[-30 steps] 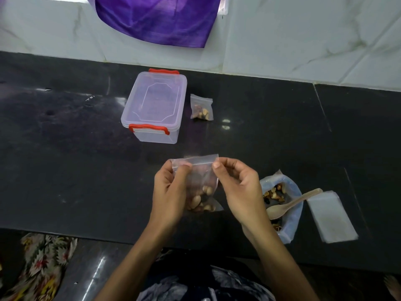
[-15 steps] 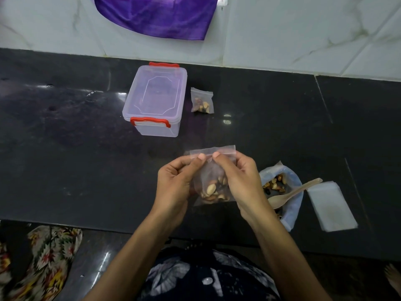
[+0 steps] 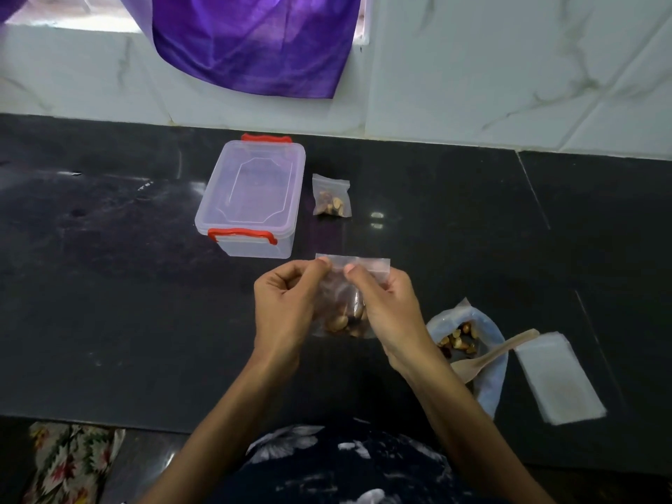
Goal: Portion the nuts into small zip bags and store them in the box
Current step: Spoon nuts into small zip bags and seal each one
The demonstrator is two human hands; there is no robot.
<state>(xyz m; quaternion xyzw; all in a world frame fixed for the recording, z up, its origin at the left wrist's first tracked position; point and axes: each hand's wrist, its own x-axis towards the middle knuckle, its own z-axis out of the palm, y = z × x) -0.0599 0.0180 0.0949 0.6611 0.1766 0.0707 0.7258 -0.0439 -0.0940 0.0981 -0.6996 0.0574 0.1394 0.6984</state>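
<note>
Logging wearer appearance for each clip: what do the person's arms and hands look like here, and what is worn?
Both forearms are bare up to the frame's lower edge, with no sleeves showing. The left hand and right hand wear no gloves; no rings, watch or bracelets are visible. Nails look short and unpainted. At the bottom, the person wears a dark garment with a pale floral print.
</note>
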